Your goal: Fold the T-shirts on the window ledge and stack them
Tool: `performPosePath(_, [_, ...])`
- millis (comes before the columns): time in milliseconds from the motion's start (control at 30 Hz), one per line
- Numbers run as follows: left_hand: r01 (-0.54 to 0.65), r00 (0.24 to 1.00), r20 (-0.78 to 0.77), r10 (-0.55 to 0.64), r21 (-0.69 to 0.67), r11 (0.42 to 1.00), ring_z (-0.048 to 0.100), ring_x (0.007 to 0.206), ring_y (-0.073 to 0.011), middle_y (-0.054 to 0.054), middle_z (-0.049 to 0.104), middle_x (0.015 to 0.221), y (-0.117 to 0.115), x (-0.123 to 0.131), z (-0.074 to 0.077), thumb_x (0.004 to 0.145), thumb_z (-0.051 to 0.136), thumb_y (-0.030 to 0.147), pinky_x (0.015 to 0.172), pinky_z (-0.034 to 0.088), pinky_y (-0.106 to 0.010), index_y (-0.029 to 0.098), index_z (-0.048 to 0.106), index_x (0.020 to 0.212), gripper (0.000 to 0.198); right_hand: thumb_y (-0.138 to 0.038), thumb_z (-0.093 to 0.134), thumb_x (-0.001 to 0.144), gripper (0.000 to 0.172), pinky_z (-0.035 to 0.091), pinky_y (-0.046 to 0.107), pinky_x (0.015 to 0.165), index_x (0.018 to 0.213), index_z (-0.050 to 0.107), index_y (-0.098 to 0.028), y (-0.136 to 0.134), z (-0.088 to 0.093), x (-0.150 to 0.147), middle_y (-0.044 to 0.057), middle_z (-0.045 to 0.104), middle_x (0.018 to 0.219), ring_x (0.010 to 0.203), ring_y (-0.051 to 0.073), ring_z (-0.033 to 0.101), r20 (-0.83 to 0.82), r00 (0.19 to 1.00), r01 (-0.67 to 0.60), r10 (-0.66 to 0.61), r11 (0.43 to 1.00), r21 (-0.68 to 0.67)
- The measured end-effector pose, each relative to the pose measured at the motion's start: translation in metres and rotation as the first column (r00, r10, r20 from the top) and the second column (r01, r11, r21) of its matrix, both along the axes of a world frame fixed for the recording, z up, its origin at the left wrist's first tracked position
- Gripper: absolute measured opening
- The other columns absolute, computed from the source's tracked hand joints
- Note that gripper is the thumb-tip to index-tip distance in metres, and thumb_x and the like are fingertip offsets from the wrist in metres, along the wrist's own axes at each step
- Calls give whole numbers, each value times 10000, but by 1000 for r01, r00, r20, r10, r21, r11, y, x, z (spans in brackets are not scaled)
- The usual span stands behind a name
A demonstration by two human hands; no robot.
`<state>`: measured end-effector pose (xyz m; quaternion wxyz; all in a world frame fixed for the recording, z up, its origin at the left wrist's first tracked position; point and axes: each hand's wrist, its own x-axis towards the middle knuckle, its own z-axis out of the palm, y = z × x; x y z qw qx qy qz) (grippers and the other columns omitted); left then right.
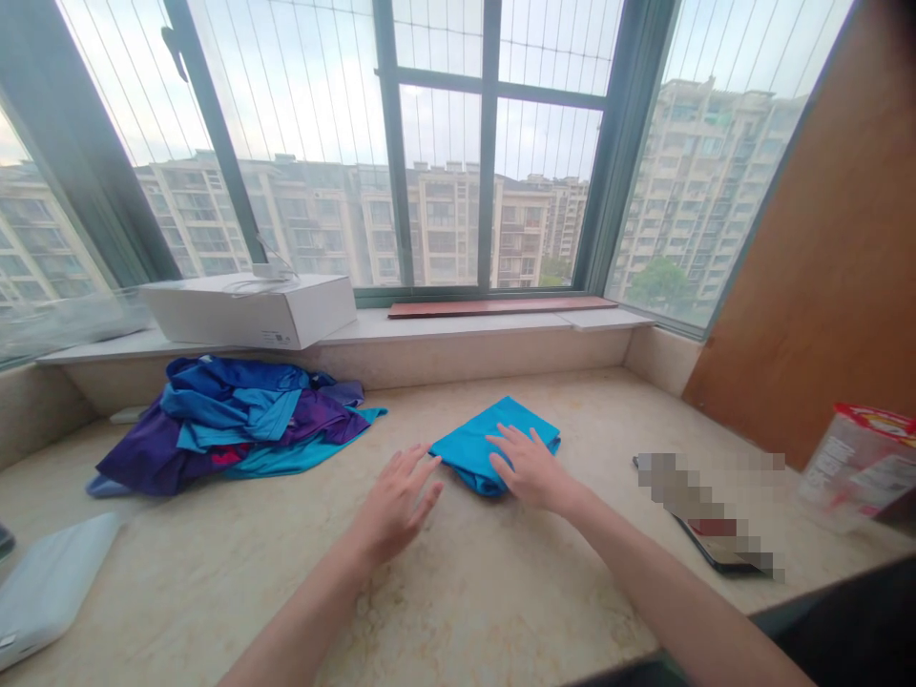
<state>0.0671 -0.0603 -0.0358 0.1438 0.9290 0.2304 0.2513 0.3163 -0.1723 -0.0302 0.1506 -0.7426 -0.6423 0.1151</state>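
Note:
A folded turquoise cloth (481,437) lies on the beige stone counter (458,592) near the middle. My right hand (528,468) rests flat on its near right part, fingers spread and open. Just left of the cloth's near corner, my left hand (396,503) hovers over or lies on the bare counter, fingers stretched out toward the cloth and holding nothing. A heap of unfolded blue, purple and turquoise clothes (236,420) lies further left.
A white flat box (250,310) sits on the window ledge behind the heap. A dark phone (719,549) lies at the right, a clear plastic container with a red lid (855,463) beyond it. A pale flat object (43,587) is at the near left edge. Brown wall panel on the right.

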Motion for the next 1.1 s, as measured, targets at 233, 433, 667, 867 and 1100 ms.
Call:
performPosePath(233, [12,999,-43,-12,1,1000,503,1373,-325,-138,574,1459,-3,0,-2,1005,416,473,1204,282,-590,234,717,1211,436,-682,243,994,684,49,640,1197,1596,250,-357,42,-17,4,84,129,1699,1550,352,115,46,994,104,-100,990,-93])
performPosePath(433, [29,999,-34,-31,-55,998,549,1322,-319,-125,638,1383,-2,-1,-3,994,438,476,1203,275,-600,250,748,1136,409,-607,217,1013,673,89,658,1170,1612,209,-301,93,-26,61,143,124,1694,1536,382,140,111,895,443,-432,889,-110])
performPosePath(667, [13,997,-74,-19,-83,996,536,1338,-330,-151,637,1376,-14,-5,6,996,447,410,1192,280,-619,227,747,1130,376,-530,188,1017,651,129,688,1134,1606,249,-260,130,-30,109,188,172,1675,1521,417,172,152,797,602,-584,789,-125])
performPosePath(867, [14,997,-77,-15,-15,1000,528,1337,-317,-133,657,1345,-16,-5,-5,979,489,400,1191,289,-596,210,744,1095,339,-459,266,1001,620,223,707,1080,1573,356,-237,143,-23,124,235,276,1631,1485,433,282,210,779,620,-591,775,-118])
performPosePath(1100, [92,986,-149,-78,88,992,523,1311,-334,-153,656,1313,-12,-1,-26,976,490,399,1174,309,-602,172,732,1022,335,-274,373,985,431,425,554,983,1175,717,-96,188,44,-3,294,638,1259,1222,414,582,282,938,178,-202,978,108])
